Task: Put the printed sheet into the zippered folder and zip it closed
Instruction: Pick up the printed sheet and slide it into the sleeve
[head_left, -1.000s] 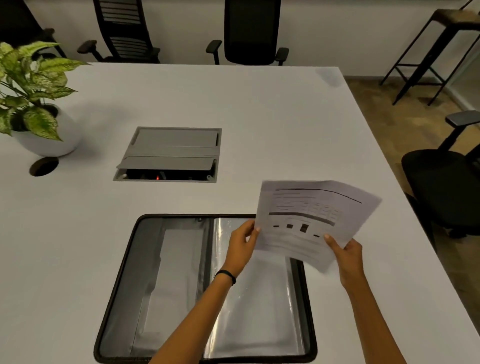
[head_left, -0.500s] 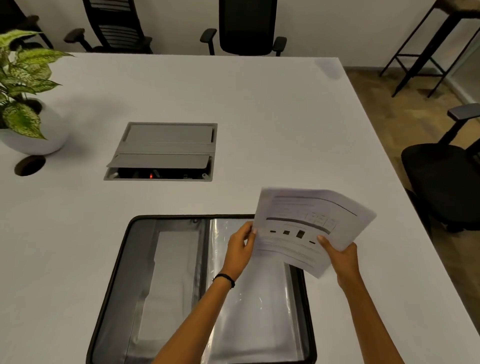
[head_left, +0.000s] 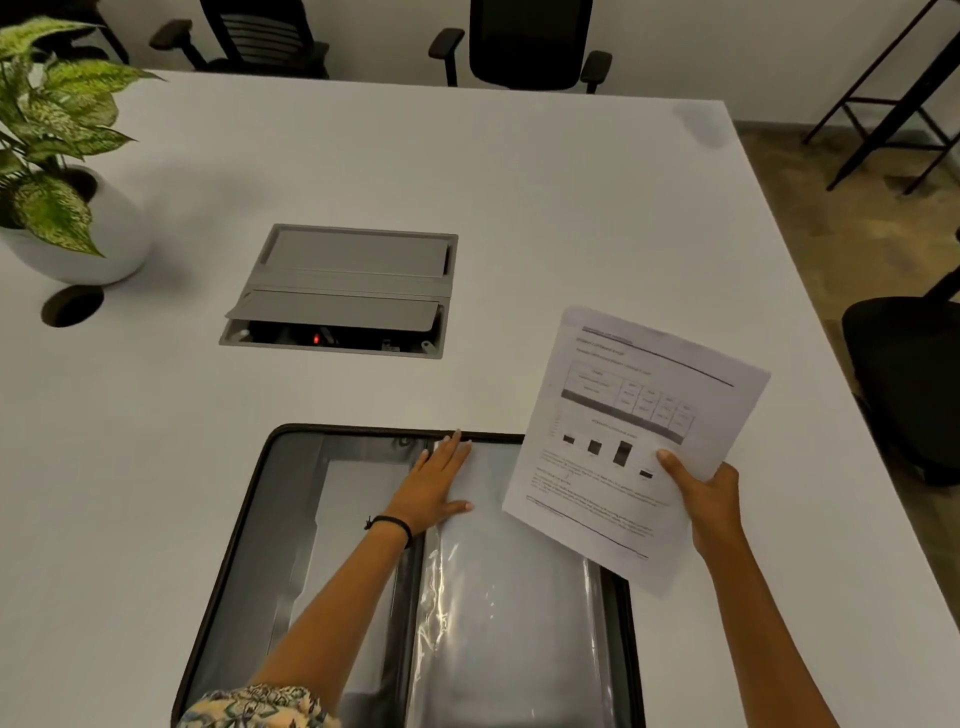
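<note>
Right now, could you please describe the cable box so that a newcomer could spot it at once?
Start at the large white table. Beyond the open zippered folder sits the cable box, a grey rectangle sunk flush into the tabletop. Unlike the round hole by the potted plant, it has a half-raised flap and a small red light.

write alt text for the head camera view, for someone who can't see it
A person's right hand holds a printed sheet above the right side of an open zippered folder on a white table, while the left hand lies flat on the folder's clear plastic sleeve. A potted plant and a cable box sit farther back.
</note>
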